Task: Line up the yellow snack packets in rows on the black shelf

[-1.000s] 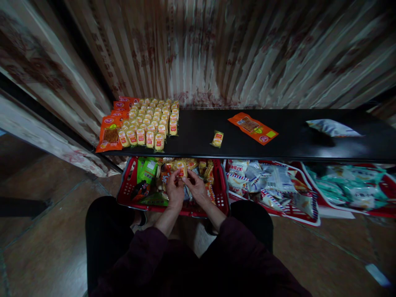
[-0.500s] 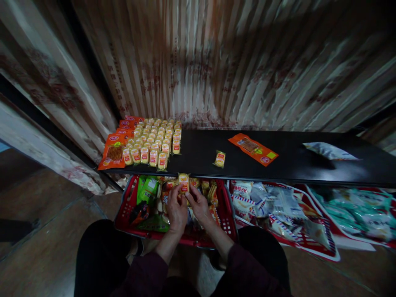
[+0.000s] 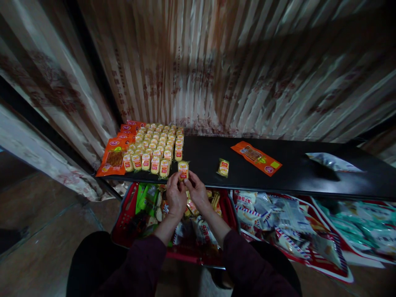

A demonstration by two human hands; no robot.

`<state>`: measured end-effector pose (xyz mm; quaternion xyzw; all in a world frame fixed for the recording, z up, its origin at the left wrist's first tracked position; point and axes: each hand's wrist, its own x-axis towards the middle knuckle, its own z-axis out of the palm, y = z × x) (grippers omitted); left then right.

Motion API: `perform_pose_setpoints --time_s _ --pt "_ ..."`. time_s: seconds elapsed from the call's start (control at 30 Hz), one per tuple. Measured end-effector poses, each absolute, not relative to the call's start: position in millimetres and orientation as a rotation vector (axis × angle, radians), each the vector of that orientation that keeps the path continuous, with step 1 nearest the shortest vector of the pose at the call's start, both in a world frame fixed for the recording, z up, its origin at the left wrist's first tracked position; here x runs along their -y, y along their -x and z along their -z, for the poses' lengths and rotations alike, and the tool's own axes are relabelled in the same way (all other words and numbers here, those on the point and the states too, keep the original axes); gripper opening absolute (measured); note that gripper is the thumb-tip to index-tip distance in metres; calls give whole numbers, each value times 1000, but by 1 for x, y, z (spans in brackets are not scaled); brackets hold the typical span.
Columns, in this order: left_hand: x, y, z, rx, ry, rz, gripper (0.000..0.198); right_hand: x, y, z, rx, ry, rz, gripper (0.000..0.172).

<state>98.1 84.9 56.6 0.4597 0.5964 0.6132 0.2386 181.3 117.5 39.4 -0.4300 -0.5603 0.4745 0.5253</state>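
Note:
Both hands grip one small wrapped snack cake [image 3: 183, 169], yellow with a red and white label, at the front edge of the black shelf [image 3: 201, 152]. My left hand [image 3: 176, 197] is closed on its left side, while my right hand [image 3: 198, 192] pinches it from the right. Just left of it, rows of matching wrapped cakes [image 3: 155, 164] stand close together on the shelf. A single wrapped cake [image 3: 223, 168] lies apart to the right. Below my hands is a red basket [image 3: 125, 220] of mixed packaged snacks.
Orange snack packets [image 3: 113, 156] lie at the shelf's left end, and another orange packet [image 3: 256, 157] rests right of centre. A silvery packet [image 3: 334, 161] lies further right. Under the shelf are baskets of white packets [image 3: 287, 216] and green packets [image 3: 361, 222]. A pleated curtain [image 3: 198, 66] hangs behind.
My hands have raised the wrapped cake from above the basket to the shelf's front edge, beside the rows. The view has shifted slightly.

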Motion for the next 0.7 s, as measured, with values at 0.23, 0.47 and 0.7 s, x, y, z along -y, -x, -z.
perform_pose_setpoints --time_s 0.23,0.47,0.7 --pt "-107 -91 -52 -1783 -1431 -1574 41 -144 -174 -28 1346 1154 -987 39" --pt "-119 -90 -56 -1845 -1469 -1549 39 -158 -167 -25 1369 1189 -888 36" --pt "-126 -89 -59 -1888 -1466 -1481 42 -167 -162 -30 1384 1188 -865 37"
